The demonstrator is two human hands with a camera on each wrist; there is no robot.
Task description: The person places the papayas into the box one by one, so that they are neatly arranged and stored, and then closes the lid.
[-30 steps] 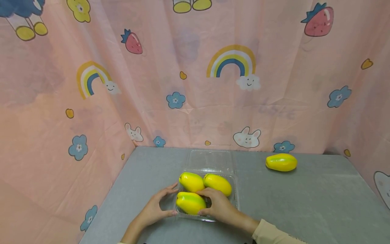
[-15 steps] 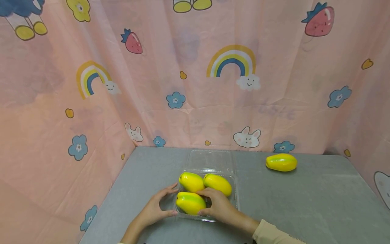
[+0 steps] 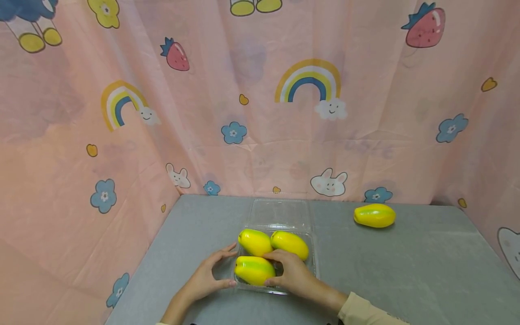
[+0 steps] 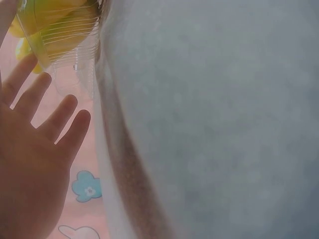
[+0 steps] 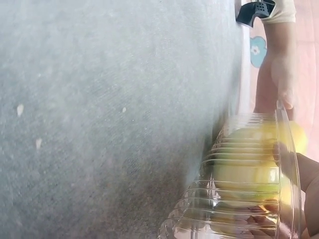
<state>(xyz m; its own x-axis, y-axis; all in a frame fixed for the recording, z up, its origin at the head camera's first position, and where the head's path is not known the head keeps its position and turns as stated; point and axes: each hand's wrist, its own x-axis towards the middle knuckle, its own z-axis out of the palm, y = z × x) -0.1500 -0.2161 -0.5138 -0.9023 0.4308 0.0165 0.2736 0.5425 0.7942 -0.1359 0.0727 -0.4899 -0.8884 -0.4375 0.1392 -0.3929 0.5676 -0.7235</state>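
Observation:
In the head view a clear plastic clamshell box (image 3: 271,291) holds three yellow papayas: one at back left (image 3: 253,242), another at back right (image 3: 291,245), and a front papaya (image 3: 253,271). Thumb and fingers of my right hand (image 3: 295,274) grip the right end of that front papaya inside the box. My left hand (image 3: 204,276) spreads at the box's left side, thumb and fingertips right at its rim. The left wrist view shows this left hand (image 4: 40,164) with its fingers straight and apart. Through the ribbed wall (image 5: 244,164) the right wrist view shows papayas and right fingers.
The box's lid (image 3: 280,213) lies folded back behind it. A fourth loose papaya (image 3: 374,215) rests at the back right of the grey table (image 3: 406,271). A pink printed curtain (image 3: 260,158) hangs round the back and sides.

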